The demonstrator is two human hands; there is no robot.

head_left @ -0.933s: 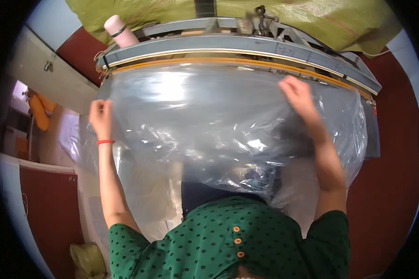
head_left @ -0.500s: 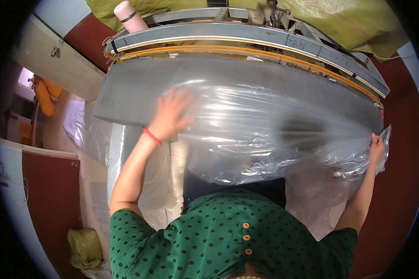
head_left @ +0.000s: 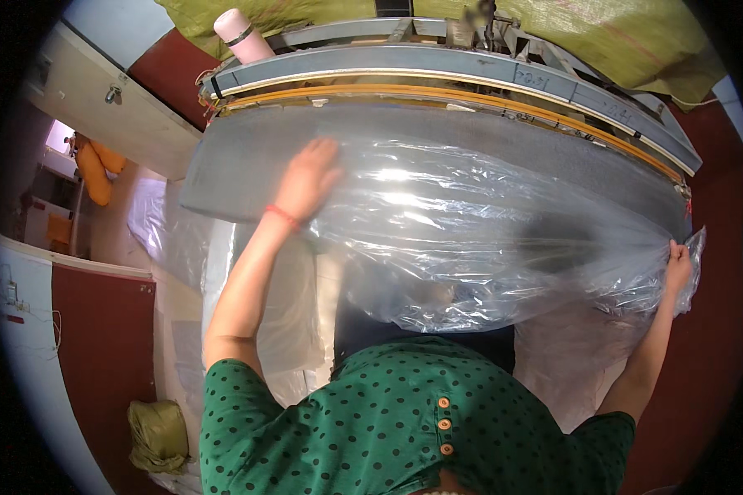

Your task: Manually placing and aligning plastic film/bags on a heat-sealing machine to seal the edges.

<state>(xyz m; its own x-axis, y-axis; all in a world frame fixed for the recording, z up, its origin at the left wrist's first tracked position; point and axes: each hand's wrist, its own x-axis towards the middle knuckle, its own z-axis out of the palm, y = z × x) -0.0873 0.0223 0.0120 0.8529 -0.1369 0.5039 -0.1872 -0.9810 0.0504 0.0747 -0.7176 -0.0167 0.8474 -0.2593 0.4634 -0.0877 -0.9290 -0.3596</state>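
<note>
A wide sheet of clear plastic film lies crinkled and shiny across a long grey work surface, its near edge hanging down against my body. My left hand rests palm down at the film's left side, a little blurred, fingers laid out flat; a red band circles that wrist. At the far right end, my right hand pinches the gathered edge of the film, and taut folds fan out from it toward the middle.
Behind the surface runs a long metal sealing bar with orange strips below it. A pink bottle stands behind its left end. More plastic film hangs at lower left. A yellow-green bundle sits on the floor.
My left hand has slid slightly farther from me over the film, its spread fingers now closer together. The right hand keeps its pinch. The whole view has shifted a little.
</note>
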